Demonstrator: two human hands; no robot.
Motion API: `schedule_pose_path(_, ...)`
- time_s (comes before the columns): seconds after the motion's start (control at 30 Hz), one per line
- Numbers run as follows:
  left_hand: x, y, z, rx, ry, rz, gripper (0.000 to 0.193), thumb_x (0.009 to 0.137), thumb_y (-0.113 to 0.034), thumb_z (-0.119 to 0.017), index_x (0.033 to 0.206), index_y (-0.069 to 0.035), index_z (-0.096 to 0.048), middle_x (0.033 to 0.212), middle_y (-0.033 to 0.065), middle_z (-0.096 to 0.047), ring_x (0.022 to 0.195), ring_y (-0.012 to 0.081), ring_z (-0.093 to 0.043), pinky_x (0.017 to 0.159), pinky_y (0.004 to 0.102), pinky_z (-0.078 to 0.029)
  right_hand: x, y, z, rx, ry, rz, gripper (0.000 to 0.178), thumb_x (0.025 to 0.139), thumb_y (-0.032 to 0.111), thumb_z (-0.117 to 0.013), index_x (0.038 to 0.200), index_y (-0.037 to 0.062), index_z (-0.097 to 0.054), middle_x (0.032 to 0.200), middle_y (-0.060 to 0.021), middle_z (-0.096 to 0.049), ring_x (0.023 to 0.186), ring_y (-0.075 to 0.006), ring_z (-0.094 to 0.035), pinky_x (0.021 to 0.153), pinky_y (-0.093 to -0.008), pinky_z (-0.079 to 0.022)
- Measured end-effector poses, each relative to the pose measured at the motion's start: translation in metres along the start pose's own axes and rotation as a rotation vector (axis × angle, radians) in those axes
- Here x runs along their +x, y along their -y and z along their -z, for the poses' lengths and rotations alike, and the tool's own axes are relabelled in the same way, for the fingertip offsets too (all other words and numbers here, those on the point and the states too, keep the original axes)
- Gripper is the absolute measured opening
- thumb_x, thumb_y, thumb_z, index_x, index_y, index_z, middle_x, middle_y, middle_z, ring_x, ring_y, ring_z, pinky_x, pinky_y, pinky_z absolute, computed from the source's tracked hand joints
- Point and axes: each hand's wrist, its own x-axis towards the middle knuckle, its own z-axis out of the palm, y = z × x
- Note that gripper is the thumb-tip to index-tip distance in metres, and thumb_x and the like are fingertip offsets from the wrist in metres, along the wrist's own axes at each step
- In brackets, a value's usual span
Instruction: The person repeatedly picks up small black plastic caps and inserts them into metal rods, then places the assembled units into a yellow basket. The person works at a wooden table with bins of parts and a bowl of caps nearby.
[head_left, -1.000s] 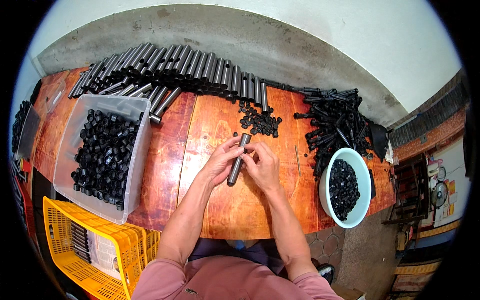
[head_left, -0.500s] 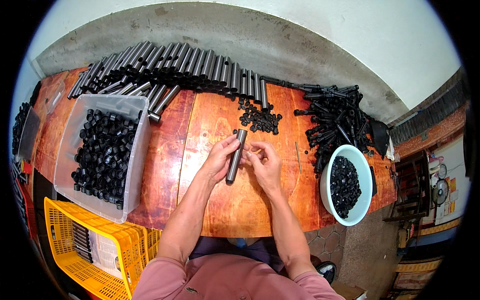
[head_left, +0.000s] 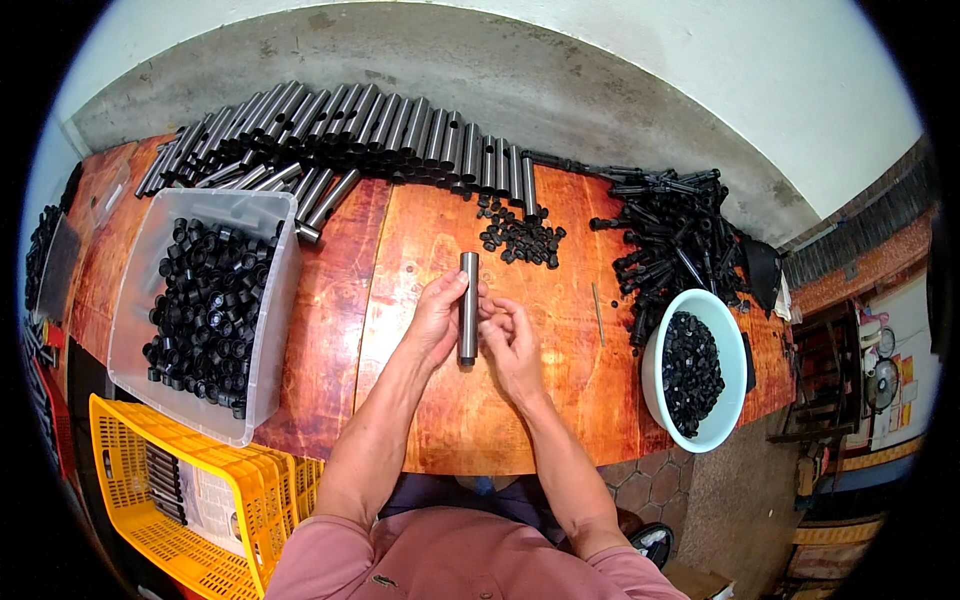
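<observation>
A dark grey metal tube stands nearly upright in the picture over the middle of the wooden table, with a black end at its lower tip. My left hand is closed round it from the left, thumb across its upper part. Close against the tube's right side is my right hand, fingers curled and thumb drawn in. Whatever those right fingers may pinch is too small or hidden to make out. Beyond the hands lies a scatter of small black plastic pieces.
Many similar tubes are stacked along the wall. A clear bin of black caps stands left, above a yellow crate. On the right are a heap of black rod-like parts, a light blue basin of black pieces, and a thin rod.
The tube has turned from a slant to nearly upright and shifted slightly left. My right hand has moved left and a little down, nearer to the tube.
</observation>
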Motion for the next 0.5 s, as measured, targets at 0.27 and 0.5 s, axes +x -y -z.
schedule_pose_path(0.27,-0.002,0.001,-0.001,0.106,0.047,-0.081,0.04,0.099,-0.02,-0.065,0.129,-0.001,-0.049,0.103,0.0112,-0.066,0.086,0.0205,-0.072,0.078,0.0338,-0.062,-0.005,-0.008,-0.017,0.099,0.041,0.018,0.059,0.095,0.005,-0.063,0.145,0.0013,-0.032,0.097,-0.0077,-0.061,0.081,-0.0101,-0.059,0.07,-0.0244,-0.049)
schedule_pose_path(0.5,-0.004,0.001,-0.012,0.288,0.048,-0.154,0.05,0.097,-0.016,-0.067,0.136,0.002,-0.042,0.112,0.0148,-0.064,0.093,0.0222,-0.072,0.079,0.0346,-0.063,-0.005,-0.003,-0.015,0.186,-0.005,-0.036,0.061,0.093,-0.001,-0.062,0.145,0.0008,-0.032,0.099,-0.0082,-0.062,0.083,-0.0083,-0.059,0.068,-0.0234,-0.047)
